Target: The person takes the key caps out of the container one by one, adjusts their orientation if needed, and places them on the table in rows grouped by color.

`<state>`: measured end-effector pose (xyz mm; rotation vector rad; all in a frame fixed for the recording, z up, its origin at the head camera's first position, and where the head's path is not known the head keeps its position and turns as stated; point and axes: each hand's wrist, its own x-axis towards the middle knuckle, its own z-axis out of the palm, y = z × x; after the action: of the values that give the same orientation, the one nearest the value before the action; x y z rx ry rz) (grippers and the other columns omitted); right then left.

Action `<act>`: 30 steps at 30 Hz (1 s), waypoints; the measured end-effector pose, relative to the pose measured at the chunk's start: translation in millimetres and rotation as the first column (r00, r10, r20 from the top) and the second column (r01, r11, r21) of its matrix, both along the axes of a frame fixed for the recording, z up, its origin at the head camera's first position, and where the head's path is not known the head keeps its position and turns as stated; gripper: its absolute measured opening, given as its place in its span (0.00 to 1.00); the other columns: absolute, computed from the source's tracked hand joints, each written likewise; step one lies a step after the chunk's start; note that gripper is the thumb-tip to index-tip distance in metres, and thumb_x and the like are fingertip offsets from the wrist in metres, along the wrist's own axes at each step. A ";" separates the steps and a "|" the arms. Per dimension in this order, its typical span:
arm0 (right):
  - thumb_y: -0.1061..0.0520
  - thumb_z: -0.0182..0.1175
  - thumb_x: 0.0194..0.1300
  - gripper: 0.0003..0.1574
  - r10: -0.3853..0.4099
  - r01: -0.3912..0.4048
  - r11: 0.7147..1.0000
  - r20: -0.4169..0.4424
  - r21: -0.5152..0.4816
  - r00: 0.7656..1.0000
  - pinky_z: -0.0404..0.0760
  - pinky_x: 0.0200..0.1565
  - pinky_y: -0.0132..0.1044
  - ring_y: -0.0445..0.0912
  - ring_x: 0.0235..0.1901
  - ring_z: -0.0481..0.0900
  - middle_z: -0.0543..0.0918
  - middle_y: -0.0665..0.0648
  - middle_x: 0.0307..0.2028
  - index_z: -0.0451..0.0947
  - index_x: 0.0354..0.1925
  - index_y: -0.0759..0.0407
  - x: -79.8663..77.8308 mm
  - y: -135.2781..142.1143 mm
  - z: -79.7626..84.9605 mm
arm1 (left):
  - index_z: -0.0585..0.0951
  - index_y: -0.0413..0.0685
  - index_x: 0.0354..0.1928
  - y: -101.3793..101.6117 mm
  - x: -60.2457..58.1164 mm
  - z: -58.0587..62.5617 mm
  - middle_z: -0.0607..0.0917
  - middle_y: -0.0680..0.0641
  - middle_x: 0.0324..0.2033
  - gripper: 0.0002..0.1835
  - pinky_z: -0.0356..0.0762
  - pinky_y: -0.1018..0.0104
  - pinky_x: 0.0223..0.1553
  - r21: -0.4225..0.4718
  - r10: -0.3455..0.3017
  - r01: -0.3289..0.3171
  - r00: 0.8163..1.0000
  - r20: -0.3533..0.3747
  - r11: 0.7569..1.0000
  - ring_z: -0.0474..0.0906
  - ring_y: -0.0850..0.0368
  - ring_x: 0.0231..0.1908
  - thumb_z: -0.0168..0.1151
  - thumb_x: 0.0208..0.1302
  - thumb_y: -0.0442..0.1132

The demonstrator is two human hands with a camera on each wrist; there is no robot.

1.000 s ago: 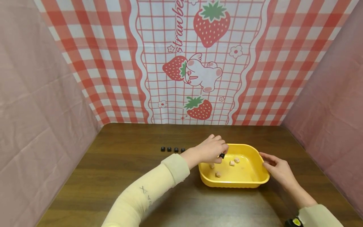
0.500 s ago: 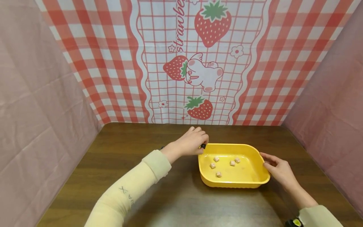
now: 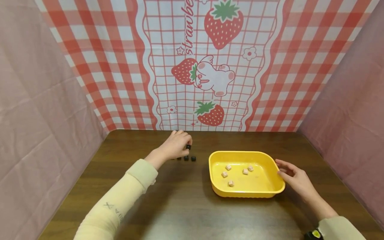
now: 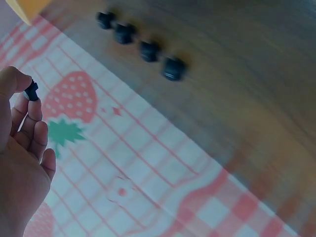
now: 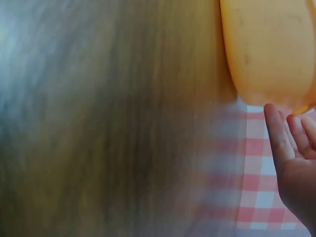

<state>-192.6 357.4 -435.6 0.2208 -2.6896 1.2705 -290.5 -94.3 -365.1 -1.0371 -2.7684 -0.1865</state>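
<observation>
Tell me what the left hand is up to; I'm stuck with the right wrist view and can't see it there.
Observer: The left hand pinches a small black piece.
Operator: Count any others like it.
Observer: Four more black pieces lie in a row on the table.
Operator: I only get the outside of the yellow tray. Report what's in it.
Observer: Five small pale cubes, spread over its floor.
</observation>
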 end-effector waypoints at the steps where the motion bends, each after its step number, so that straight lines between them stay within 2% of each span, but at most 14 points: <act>1: 0.53 0.58 0.65 0.31 0.009 -0.009 1.000 0.000 -0.008 1.000 0.77 0.37 0.22 0.22 0.40 0.74 0.79 0.52 0.49 0.66 0.62 0.67 -0.2 0.7 -0.6 | 0.77 0.52 0.40 -5.2 -1.2 -2.5 0.78 0.55 0.36 0.10 0.59 0.61 0.42 0.006 0.011 -0.011 1.000 0.005 1.000 0.66 0.57 0.39 0.64 0.55 0.42; 4: 0.53 0.58 0.65 0.33 0.037 -0.036 0.999 0.013 -0.040 0.999 0.77 0.38 0.22 0.21 0.41 0.74 0.75 0.35 0.46 0.65 0.63 0.67 0.0 2.8 -2.6 | 0.77 0.52 0.39 -20.1 -5.1 -11.1 0.79 0.54 0.36 0.11 0.59 0.61 0.42 0.019 0.042 -0.042 0.999 0.008 0.999 0.66 0.56 0.39 0.63 0.53 0.41; 7: 0.53 0.58 0.66 0.34 0.060 -0.059 0.997 0.021 -0.054 0.998 0.76 0.39 0.22 0.21 0.42 0.74 0.73 0.30 0.46 0.64 0.64 0.67 0.6 4.6 -3.7 | 0.77 0.51 0.38 -32.9 -8.3 -19.6 0.79 0.54 0.36 0.11 0.60 0.60 0.42 0.039 0.070 -0.070 0.997 0.011 0.997 0.67 0.56 0.38 0.64 0.52 0.40; 13: 0.58 0.58 0.65 0.34 0.117 -0.116 0.990 0.012 -0.082 0.993 0.77 0.38 0.23 0.22 0.44 0.73 0.73 0.29 0.48 0.61 0.65 0.68 2.1 6.5 -5.8 | 0.77 0.49 0.37 -52.9 -12.4 -34.7 0.80 0.53 0.36 0.11 0.60 0.58 0.44 0.077 0.116 -0.118 0.993 0.030 0.990 0.67 0.55 0.38 0.65 0.49 0.39; 17: 0.60 0.57 0.65 0.34 0.144 -0.142 0.985 0.022 -0.100 0.989 0.78 0.38 0.24 0.23 0.45 0.73 0.72 0.28 0.49 0.59 0.66 0.69 2.5 7.0 -7.2 | 0.77 0.49 0.35 -62.2 -14.2 -44.5 0.79 0.52 0.34 0.11 0.60 0.57 0.43 0.087 0.123 -0.125 0.992 0.034 0.988 0.67 0.54 0.38 0.66 0.47 0.38; 22: 0.60 0.57 0.66 0.35 0.150 -0.145 0.984 0.041 -0.104 0.988 0.78 0.38 0.26 0.23 0.45 0.73 0.71 0.28 0.49 0.59 0.66 0.69 1.8 8.0 -7.3 | 0.77 0.48 0.34 -69.5 -15.4 -56.5 0.78 0.52 0.32 0.11 0.60 0.57 0.41 0.066 0.123 -0.126 0.991 0.052 0.990 0.67 0.53 0.37 0.66 0.46 0.39; 30: 0.58 0.57 0.66 0.35 0.148 -0.140 0.984 0.059 -0.114 0.987 0.78 0.38 0.26 0.23 0.45 0.74 0.71 0.27 0.49 0.59 0.67 0.68 1.7 7.5 -6.6 | 0.77 0.49 0.33 -76.1 -18.4 -70.0 0.77 0.52 0.32 0.12 0.61 0.56 0.41 0.008 0.162 -0.163 0.984 0.075 0.987 0.67 0.53 0.37 0.68 0.46 0.39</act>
<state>-190.9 364.9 -442.3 0.3709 -2.6917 1.4877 -308.9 -170.4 -435.1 -0.8117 -2.8963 -0.2258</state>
